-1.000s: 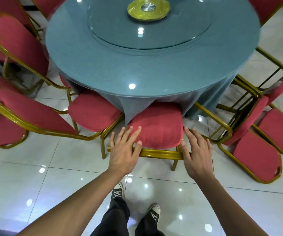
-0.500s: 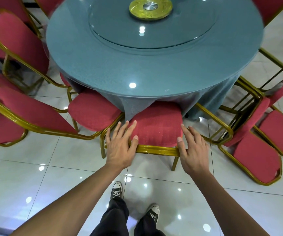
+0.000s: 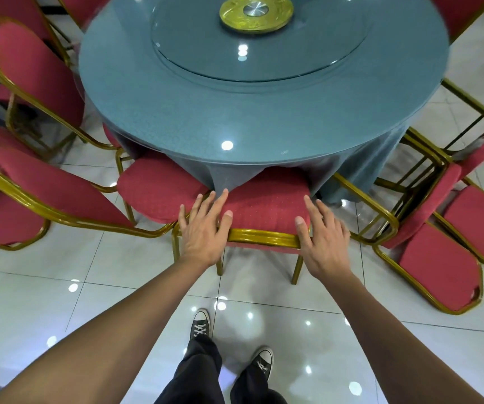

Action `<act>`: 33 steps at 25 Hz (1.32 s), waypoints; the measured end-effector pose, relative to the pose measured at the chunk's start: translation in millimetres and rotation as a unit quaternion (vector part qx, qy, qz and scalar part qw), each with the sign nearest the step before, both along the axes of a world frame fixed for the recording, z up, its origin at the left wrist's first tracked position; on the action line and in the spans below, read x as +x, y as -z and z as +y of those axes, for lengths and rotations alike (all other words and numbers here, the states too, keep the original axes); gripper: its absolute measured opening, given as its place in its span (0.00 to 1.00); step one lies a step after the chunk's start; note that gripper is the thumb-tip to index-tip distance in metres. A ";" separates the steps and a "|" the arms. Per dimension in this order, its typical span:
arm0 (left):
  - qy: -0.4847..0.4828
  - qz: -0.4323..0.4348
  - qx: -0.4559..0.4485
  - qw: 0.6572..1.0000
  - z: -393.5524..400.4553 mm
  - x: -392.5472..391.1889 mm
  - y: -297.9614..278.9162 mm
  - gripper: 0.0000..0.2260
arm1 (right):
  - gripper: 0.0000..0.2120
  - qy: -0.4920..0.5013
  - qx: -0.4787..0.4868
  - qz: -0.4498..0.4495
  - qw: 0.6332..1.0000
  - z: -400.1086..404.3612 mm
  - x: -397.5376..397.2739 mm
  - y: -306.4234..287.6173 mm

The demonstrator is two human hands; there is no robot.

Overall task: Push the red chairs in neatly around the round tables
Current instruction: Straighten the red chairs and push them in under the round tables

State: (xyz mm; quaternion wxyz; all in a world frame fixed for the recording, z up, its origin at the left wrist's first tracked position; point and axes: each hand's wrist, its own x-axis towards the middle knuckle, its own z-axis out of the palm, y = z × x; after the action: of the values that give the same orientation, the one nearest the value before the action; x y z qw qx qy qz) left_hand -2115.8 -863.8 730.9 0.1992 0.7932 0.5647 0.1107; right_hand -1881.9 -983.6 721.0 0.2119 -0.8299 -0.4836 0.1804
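Straight ahead, a red padded chair [image 3: 264,207] with a gold frame stands at the near edge of the round table [image 3: 235,106], which has a blue-grey cloth under glass. The cloth's hem drapes onto the chair's red pad. My left hand [image 3: 204,225] presses flat on the chair's left corner, fingers straight, thumb over the pad. At the right corner my right hand [image 3: 321,233] presses the same way across the gold rail [image 3: 261,237].
More red chairs ring the table: one angled at the left [image 3: 54,193], another behind it [image 3: 30,71], and two nested ones at the right [image 3: 439,258]. A glass turntable with a gold hub [image 3: 257,13] sits on the table. The tiled floor is glossy; my feet [image 3: 200,325] stand below.
Both hands have moved forward with the chair, which has slid further under the table's edge. The cloth hem now lies over more of the red pad.
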 end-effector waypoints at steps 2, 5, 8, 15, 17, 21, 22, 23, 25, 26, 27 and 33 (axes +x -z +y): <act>-0.008 0.015 -0.009 1.000 4.6 1.9 0.8 0.30 | 0.34 0.002 0.004 0.000 1.000 3.7 0.1 -0.9; -0.012 0.022 -0.011 1.000 7.6 2.6 1.7 0.30 | 0.35 -0.004 0.000 -0.006 1.000 6.5 1.3 -1.4; -0.016 0.014 -0.012 1.000 15.1 6.4 1.4 0.31 | 0.34 0.004 -0.006 -0.003 1.000 15.6 3.8 -3.1; 0.006 0.028 -0.039 0.999 20.7 7.4 -4.0 0.31 | 0.34 -0.009 -0.024 -0.006 1.000 19.9 6.2 -7.8; 0.021 0.040 -0.035 0.998 20.2 6.2 -7.9 0.31 | 0.33 -0.017 -0.026 -0.025 0.999 17.6 6.4 -10.0; 0.062 0.065 -0.026 0.996 17.1 -0.9 -19.6 0.30 | 0.31 -0.019 -0.033 -0.057 0.998 8.5 7.7 -19.6; 0.067 0.066 -0.027 0.995 16.2 -1.8 -23.5 0.31 | 0.30 -0.013 -0.029 -0.062 0.998 5.8 7.9 -23.6; 0.072 0.066 -0.028 0.995 14.9 -1.7 -27.3 0.31 | 0.30 -0.008 -0.026 -0.067 0.997 3.5 7.9 -27.4; 0.084 0.062 -0.033 0.994 12.5 2.3 -34.4 0.31 | 0.31 -0.003 -0.021 -0.073 0.997 0.4 7.6 -35.8; 0.093 0.057 -0.037 0.993 11.0 5.9 -37.9 0.31 | 0.32 -0.001 -0.019 -0.074 0.997 -1.2 7.7 -39.9; 0.102 0.049 -0.038 0.993 9.0 10.2 -41.9 0.31 | 0.32 0.004 -0.015 -0.074 0.997 -3.2 7.9 -43.8; 0.182 0.003 -0.020 0.983 -9.9 51.2 -64.3 0.29 | 0.32 0.042 0.018 -0.066 0.997 -28.9 17.2 -72.8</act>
State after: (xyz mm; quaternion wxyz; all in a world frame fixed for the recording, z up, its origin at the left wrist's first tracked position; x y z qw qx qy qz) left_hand -2064.6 -873.7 795.2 0.2304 0.8791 0.4131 0.0593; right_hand -1864.6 -1012.6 793.8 0.2022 -0.8554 -0.4645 0.1077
